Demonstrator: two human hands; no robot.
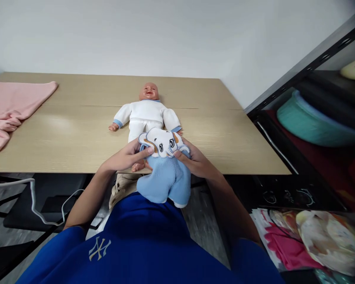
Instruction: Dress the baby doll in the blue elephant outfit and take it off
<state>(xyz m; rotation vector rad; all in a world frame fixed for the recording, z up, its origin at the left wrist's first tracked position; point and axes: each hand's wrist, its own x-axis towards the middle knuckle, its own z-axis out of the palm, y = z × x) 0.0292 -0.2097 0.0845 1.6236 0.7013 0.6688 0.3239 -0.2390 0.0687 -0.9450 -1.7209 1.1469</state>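
Observation:
Between both hands hangs a small pair of light blue fleece baby overalls, its white bib showing an embroidered elephant face. My left hand pinches the bib's left side, thumb on the front. On the right side, my right hand grips it the same way, with the fingers hidden behind the cloth. Just beyond lies a baby doll on its back, head toward the wall, in a white top and trousers with blue cuffs. The garment covers part of its legs; one bare foot shows near the table's front edge.
A pink cloth lies at the left of the wooden table. To the right stands a black shelf rack with a teal basin. Bags and a pink item sit lower right. A white cable hangs at lower left.

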